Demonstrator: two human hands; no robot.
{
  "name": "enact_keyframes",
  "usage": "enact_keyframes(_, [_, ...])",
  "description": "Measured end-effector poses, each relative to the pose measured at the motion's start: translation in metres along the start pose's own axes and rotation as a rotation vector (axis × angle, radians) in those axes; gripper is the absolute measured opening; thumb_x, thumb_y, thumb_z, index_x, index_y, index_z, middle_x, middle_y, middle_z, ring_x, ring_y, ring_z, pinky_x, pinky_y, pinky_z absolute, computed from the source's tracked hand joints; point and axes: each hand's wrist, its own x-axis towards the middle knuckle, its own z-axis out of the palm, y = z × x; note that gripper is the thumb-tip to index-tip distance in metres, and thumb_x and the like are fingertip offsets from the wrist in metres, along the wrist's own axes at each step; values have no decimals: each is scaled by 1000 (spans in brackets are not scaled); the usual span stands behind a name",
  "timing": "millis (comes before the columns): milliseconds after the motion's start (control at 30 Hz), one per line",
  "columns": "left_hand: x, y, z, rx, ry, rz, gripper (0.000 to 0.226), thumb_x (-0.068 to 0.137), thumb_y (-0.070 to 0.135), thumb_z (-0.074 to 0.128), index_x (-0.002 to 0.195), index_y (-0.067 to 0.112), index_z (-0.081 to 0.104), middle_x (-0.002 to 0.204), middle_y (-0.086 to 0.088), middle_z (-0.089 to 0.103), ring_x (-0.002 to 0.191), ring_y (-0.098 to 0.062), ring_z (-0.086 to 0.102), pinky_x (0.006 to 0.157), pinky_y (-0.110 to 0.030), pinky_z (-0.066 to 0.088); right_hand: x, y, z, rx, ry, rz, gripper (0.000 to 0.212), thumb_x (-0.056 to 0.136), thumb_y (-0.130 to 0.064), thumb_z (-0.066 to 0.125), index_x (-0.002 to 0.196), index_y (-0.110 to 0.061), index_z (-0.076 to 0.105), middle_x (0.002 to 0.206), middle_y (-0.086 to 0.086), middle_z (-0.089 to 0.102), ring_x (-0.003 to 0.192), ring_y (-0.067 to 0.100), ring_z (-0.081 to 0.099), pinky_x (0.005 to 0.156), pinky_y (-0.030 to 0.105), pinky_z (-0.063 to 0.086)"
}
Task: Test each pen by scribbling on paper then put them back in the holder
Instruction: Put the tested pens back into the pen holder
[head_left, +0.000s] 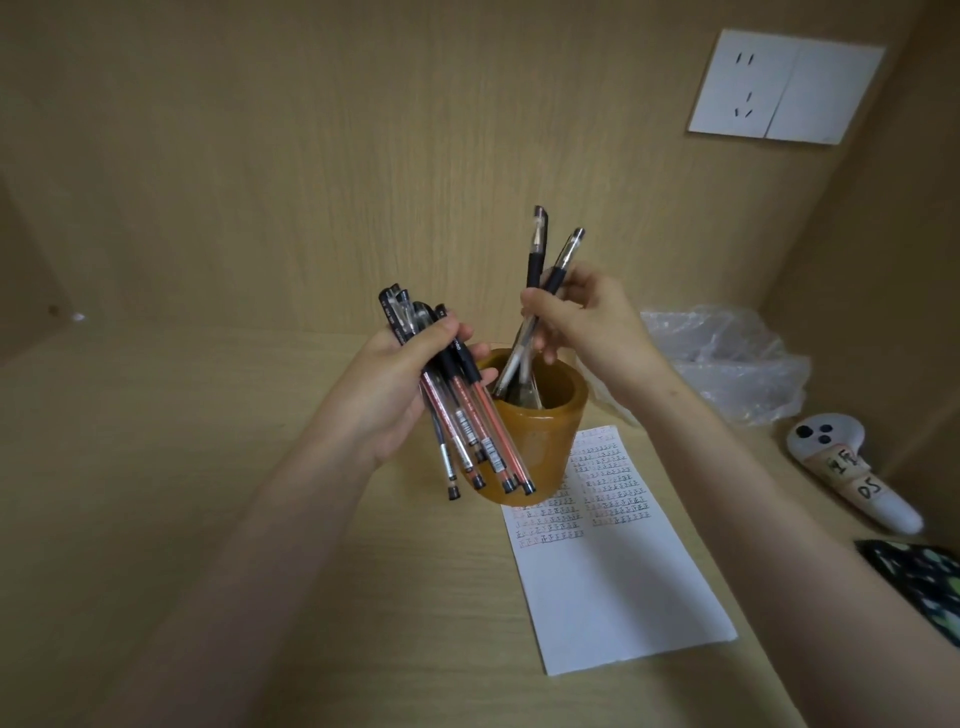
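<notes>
Over the holder (535, 415), the right hand (587, 317) pinches two pens (540, 291) with their lower ends inside the cup. The left hand (395, 384) grips a bundle (462, 410) of about five more, just beside the rim. I'd say these two are either going in or coming out, can't tell which. Either way, keep them steep and move slowly so the cup doesn't tip, and keep the bundle clear of the rim. The paper (613, 571) lies on the table (156, 467), partly tucked behind the holder. Can't read the scribbles, and the holder's bottom is hidden.
</notes>
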Motion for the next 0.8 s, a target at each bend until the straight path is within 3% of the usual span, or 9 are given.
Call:
enact_keyframes(100, [0,0,-1,4,-4,2,29,90,11,54,116,-2,52,95,-9,64,83,-16,70,70,-33,59,4,1,2,29,94,-27,34,90,-13,62,120,-8,48,94,10,67,51,6,59,47,18,48])
enact_keyframes(333, [1,1,-2,-9,-2,7,29,89,11,54,116,-1,53,95,-7,66,85,-17,70,71,-34,59,-4,13,5,-139,43,-66,71,87,-15,66,143,-24,23,101,-4,64,58,8,66,52,15,50])
enact_keyframes(433, [2,-1,-1,-21,-2,-2,29,89,11,55,116,0,53,97,-9,67,86,-18,70,69,-33,59,-5,13,4,-254,17,-99,65,87,-22,67,141,-27,31,116,-2,59,61,11,66,52,16,52])
enact_keyframes(533, [2,-2,1,-22,-5,-2,28,89,10,54,115,-1,54,94,-8,69,87,-19,70,69,-33,59,-6,12,3,-259,17,-109,60,85,-23,68,138,-23,39,113,-7,57,55,5,57,47,11,43])
enact_keyframes(633, [2,-1,3,9,-13,7,29,90,10,53,116,-3,53,98,-10,70,90,-20,70,70,-33,59,-10,11,0,-259,8,-111,45,84,-23,69,126,-22,52,116,-7,58,59,6,59,51,16,48])
enact_keyframes(800, [3,-3,3,24,-9,2,32,91,10,52,119,-5,51,104,-13,69,92,-21,69,72,-34,59,-11,12,2,-163,-30,-72,29,83,-18,71,111,-15,63,99,2,67,52,4,59,54,15,50])
